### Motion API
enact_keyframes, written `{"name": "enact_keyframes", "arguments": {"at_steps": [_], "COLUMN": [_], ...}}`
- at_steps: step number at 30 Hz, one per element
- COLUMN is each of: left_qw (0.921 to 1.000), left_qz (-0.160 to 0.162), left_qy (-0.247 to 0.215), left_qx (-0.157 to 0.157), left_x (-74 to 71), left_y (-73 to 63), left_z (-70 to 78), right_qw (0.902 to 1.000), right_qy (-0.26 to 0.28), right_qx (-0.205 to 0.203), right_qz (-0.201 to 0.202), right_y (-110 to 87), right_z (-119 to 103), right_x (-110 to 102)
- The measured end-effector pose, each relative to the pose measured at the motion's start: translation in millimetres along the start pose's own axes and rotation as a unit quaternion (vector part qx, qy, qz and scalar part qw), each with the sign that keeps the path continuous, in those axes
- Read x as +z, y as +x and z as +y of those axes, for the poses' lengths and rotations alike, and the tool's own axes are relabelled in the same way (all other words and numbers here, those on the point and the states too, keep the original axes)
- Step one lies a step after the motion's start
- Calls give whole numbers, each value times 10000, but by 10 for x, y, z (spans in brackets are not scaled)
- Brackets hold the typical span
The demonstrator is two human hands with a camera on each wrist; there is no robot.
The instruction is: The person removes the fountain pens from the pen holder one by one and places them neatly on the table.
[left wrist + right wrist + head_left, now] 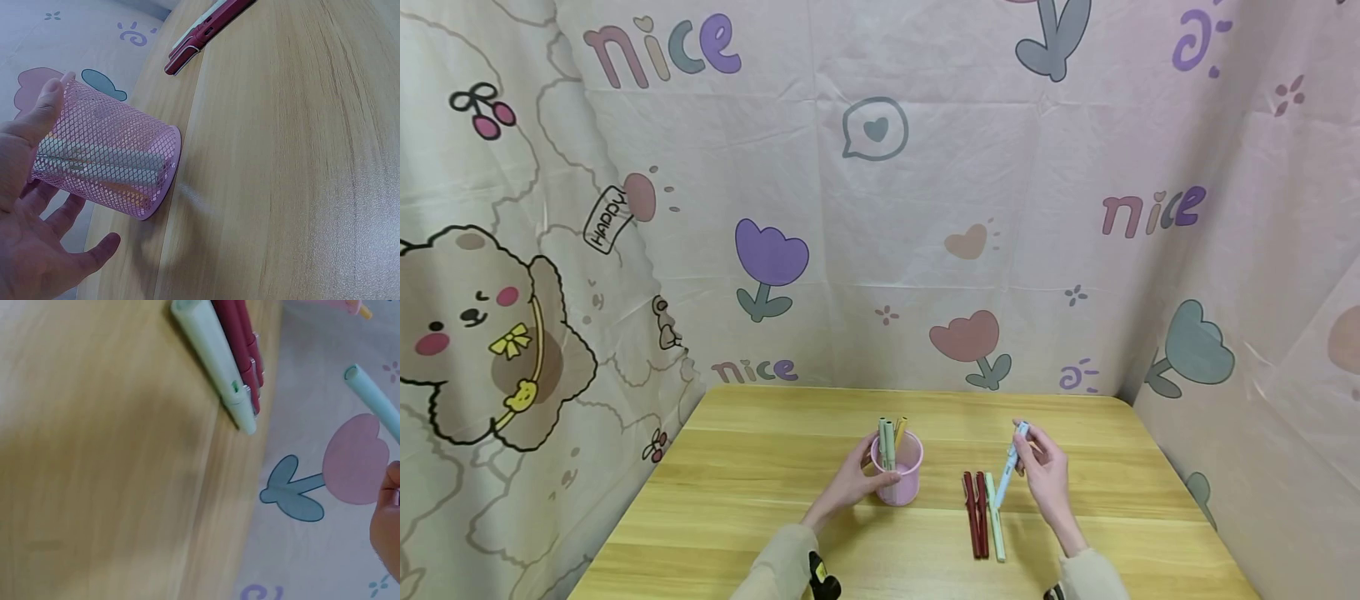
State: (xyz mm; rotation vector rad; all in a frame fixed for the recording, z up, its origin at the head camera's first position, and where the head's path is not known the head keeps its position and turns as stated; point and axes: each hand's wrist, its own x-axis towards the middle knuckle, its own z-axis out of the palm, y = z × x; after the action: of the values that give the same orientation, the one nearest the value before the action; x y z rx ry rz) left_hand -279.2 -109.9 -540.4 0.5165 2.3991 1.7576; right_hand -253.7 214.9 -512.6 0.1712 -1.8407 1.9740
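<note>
In the head view my left hand [848,485] holds a pink mesh pen cup [912,485], thumb on the near side and fingers on the far side. Inside the cup stand green pens [890,447] and a yellow pen [902,430]. The left wrist view shows the thumb at the cup's rim, with some fingers spread away from the mesh. My right hand [1048,473] pinches a light blue pen [1009,468] near its upper end; the pen slants down to the left. Below its lower end lie a pale green pen [996,523] and two dark red pens [972,518], side by side.
A wooden table [760,433] bears everything. Behind it and on both sides hangs a patterned curtain [865,225], close to the table's far edge. The three lying pens are to the right of the cup, between the two hands.
</note>
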Motion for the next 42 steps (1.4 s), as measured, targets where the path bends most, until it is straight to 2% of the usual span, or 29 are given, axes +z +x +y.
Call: {"name": "enact_keyframes", "arguments": {"at_steps": [5,12,23,29,42], "left_qw": [10000,10000,10000,10000,10000], "left_qz": [8,18,11,-1,-20], "left_qy": [4,15,-76,0,-28], "left_qx": [5,32,-53,-3,31], "left_x": [-10,-14,-14,-13,-8], "left_y": [8,18,-9,-3,4], "left_z": [-6,-11,26,9,-3], "right_qw": [9971,9842,9623,9575,9495], "right_qy": [-565,-1219,-1759,-1788,-1990], "right_qx": [341,916,1789,1898,2030], "right_qz": [-373,-895,-1053,-1233,-1326], "right_y": [-27,-61,-77,-90,-119], "right_z": [52,172,280,325,376], "right_x": [-89,-182,-252,-255,-272]}}
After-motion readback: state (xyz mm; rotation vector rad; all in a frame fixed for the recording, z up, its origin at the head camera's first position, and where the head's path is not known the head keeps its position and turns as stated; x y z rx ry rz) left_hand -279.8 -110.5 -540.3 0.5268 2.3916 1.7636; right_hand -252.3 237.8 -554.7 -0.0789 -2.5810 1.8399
